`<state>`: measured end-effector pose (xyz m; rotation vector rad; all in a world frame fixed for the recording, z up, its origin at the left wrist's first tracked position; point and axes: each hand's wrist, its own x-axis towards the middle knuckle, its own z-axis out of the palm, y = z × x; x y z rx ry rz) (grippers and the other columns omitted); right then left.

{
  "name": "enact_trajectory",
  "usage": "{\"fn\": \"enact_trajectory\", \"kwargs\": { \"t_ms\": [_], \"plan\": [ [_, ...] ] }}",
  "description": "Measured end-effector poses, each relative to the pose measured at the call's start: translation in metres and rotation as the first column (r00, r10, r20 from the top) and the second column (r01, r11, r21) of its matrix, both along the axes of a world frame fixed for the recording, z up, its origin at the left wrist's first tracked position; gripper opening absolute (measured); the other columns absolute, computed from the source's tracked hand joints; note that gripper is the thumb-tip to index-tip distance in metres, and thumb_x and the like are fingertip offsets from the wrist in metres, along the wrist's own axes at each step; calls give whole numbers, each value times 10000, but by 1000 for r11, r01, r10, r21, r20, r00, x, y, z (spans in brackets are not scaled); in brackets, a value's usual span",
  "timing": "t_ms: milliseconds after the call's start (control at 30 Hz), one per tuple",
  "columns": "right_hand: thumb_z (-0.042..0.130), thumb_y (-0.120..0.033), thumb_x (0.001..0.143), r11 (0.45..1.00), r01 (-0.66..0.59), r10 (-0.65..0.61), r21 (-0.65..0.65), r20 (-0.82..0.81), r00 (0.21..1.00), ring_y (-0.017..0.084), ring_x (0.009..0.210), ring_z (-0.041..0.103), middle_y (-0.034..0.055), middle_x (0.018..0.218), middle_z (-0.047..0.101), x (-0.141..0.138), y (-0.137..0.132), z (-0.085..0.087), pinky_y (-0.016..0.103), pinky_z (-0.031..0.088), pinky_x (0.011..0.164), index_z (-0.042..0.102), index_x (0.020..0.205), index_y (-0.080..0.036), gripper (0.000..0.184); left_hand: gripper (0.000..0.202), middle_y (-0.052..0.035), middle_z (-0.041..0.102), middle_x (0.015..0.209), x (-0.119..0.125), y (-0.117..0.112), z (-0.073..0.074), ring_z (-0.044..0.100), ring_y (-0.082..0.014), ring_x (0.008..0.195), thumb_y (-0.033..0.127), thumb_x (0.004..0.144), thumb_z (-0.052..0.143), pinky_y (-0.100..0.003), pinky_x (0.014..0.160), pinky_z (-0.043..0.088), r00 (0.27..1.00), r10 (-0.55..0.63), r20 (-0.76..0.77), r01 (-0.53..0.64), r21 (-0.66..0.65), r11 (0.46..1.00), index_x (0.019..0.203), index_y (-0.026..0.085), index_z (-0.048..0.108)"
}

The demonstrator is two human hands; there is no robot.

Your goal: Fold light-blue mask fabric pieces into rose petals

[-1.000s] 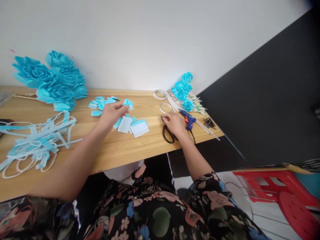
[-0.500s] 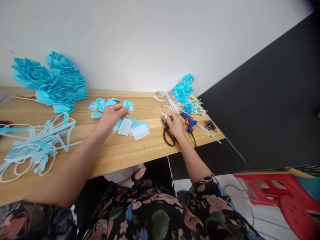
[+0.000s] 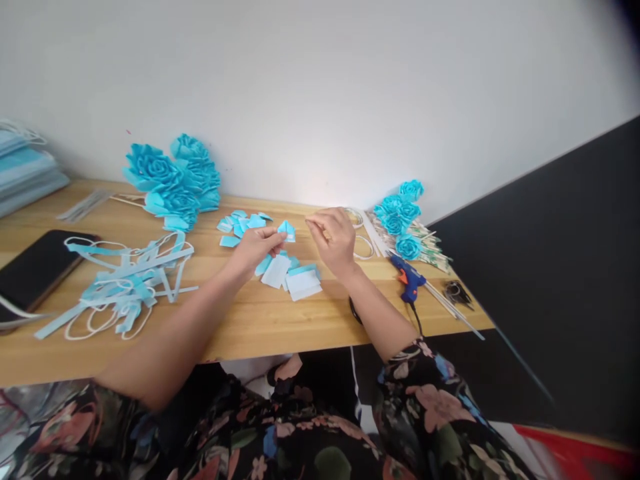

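Observation:
My left hand pinches a small folded blue fabric piece with a whitish strip across its lower part. To its right, above the table, my right hand has thumb and forefinger pressed together; whatever they hold is too small to make out. Small blue cut pieces lie behind my left hand. Just in front of it are larger white-and-blue rectangles. Behind my right wrist lie tape rolls, partly hidden. The black-handled scissors are mostly covered by my right forearm.
Large blue fabric flowers stand at the back left, smaller ones at the back right. A glue gun and sticks lie right. Mask straps and strips, a phone and stacked masks are on the left.
My right hand has left the scissors and tape and moved left, closer to my left hand. My left hand keeps the folded piece. The view has turned left, showing the phone and mask stack.

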<state>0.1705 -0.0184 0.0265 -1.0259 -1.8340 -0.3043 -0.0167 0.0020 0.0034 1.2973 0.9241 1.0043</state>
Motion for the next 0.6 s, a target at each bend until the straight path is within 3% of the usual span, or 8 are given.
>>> {"fn": "enact_trajectory", "kwargs": {
  "t_ms": [233,467,600],
  "plan": [
    [562,-188,947,989,-94,85,112,88,993,178,852,605,47,885,686,1,7,-19,345,493,767,696,981,-230,145,295,16,546,548,-2,1,0,448,-89,512,410,673,714,-253,548,339,999,-36,16,37,-55,998,575,159,594],
    [524,-253,970,998,-52,55,-27,137,989,199,862,609,58,899,684,5,5,-21,385,488,786,706,971,-250,182,262,4,555,576,-2,-3,6,432,-87,508,379,671,704,-259,536,322,996,-89,6,89,-94,992,578,163,589],
    [516,-270,975,999,-33,33,-4,176,984,193,830,611,56,873,692,4,5,-21,376,496,765,713,943,-247,201,259,2,543,558,-1,-5,7,425,-87,508,364,675,706,-258,534,317,994,-112,-10,111,-97,989,565,161,588]
  ]
}}
